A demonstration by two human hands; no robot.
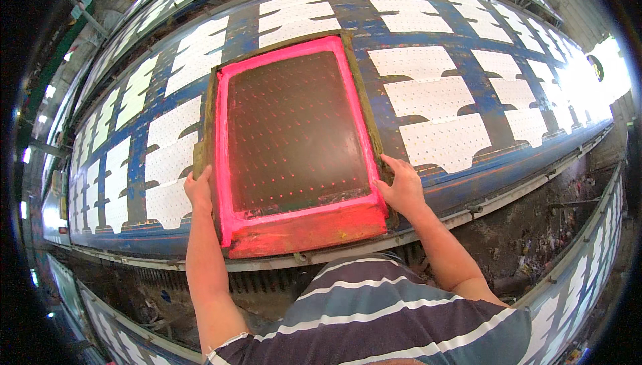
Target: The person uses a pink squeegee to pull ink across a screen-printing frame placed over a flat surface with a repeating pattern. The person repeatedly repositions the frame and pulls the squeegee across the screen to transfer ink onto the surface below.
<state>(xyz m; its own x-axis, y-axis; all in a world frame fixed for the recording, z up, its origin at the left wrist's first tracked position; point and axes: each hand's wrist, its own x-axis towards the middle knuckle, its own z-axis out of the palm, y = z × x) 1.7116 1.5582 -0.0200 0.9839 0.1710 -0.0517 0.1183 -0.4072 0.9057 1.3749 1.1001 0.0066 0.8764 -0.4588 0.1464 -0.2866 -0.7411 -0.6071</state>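
Note:
A screen-printing frame (pixel 297 131) lies on the long printing table in front of me. Its dark mesh carries rows of small pink dots, and bright pink ink borders it on all sides. The near end is a wide band smeared red and pink. My left hand (pixel 198 191) grips the frame's left edge, fingers wrapped over the side. On the opposite edge, my right hand (pixel 403 184) is closed around the rim, with its thumb toward the pink border. White cut fabric pieces (pixel 438 107) with small dots lie in rows around the frame; whatever is under it is hidden.
The blue-stained table (pixel 348 20) stretches far to both sides, with a metal rail (pixel 495 206) along its near edge. Further tables with white pieces stand beyond it and behind me (pixel 568 298). Debris litters the floor (pixel 528 231) at right. Strong light glares at far right.

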